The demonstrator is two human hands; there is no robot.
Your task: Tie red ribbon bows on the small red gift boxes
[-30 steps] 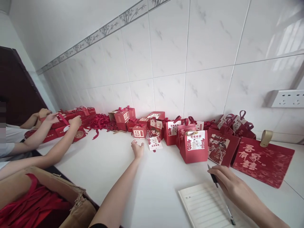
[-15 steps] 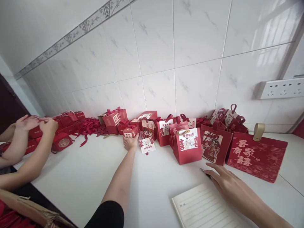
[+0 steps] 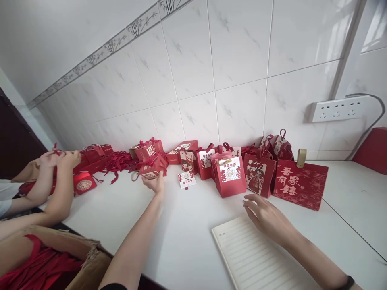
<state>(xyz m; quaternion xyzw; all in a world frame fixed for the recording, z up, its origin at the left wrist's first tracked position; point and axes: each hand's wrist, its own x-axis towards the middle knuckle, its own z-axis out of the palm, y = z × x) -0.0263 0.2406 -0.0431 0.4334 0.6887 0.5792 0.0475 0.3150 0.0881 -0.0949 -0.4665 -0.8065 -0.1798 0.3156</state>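
My left hand (image 3: 155,183) grips a small red gift box (image 3: 151,169) with a ribbon, tilted and in front of other boxes. My right hand (image 3: 261,211) is closed around a pen (image 3: 244,201); only its tip shows past the fingers. That hand is over the top edge of an open lined notebook (image 3: 250,253). Just beyond it stands a red gift bag (image 3: 231,177) with a white printed panel. Beside this bag are a darker patterned bag (image 3: 256,175) and a wide red bag (image 3: 299,183) with a gold loop. A printed card (image 3: 186,179) lies right of my left hand.
At the left, another person's hands (image 3: 62,159) handle a red ribbon over red boxes (image 3: 84,183). A cardboard carton (image 3: 87,262) of red ribbon stands at the lower left. Loose ribbons (image 3: 121,161) lie by the tiled wall, which carries a power strip (image 3: 337,109).
My left hand has drawn the gift box left and tilted it. The camera view has shifted right, and more of the carton shows. My right hand stays near the notebook.
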